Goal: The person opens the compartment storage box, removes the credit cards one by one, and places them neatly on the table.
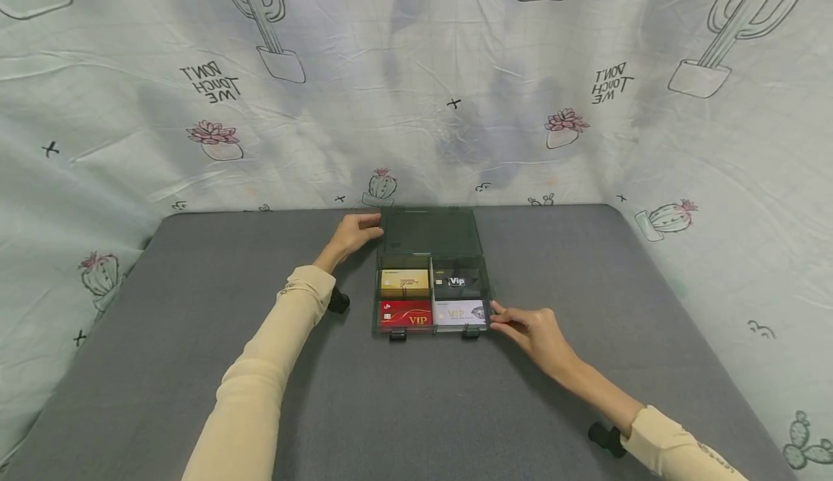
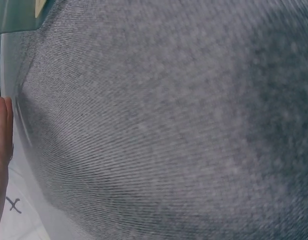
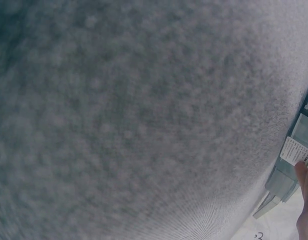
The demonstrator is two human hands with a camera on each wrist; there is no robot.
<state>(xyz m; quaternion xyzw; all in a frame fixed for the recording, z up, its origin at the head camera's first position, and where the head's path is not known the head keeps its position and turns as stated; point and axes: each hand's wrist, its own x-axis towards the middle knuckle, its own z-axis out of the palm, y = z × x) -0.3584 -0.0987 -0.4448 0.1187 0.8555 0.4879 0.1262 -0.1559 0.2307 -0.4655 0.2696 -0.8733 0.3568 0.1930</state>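
A dark translucent plastic case lies on the grey table with its lid laid back away from me. Four compartments hold cards: a gold card, a black "Vip" card, a red VIP card and a white card. At the left edge of the lid, my left hand touches it with extended fingers. My right hand rests its fingertips against the case's right side, near the white card. In the right wrist view, a finger touches a white label on that side.
Two latches, a left one and a right one, stick out from the case's front edge. A printed cloth hangs behind the grey table and along its sides. Black wrist devices sit under both forearms.
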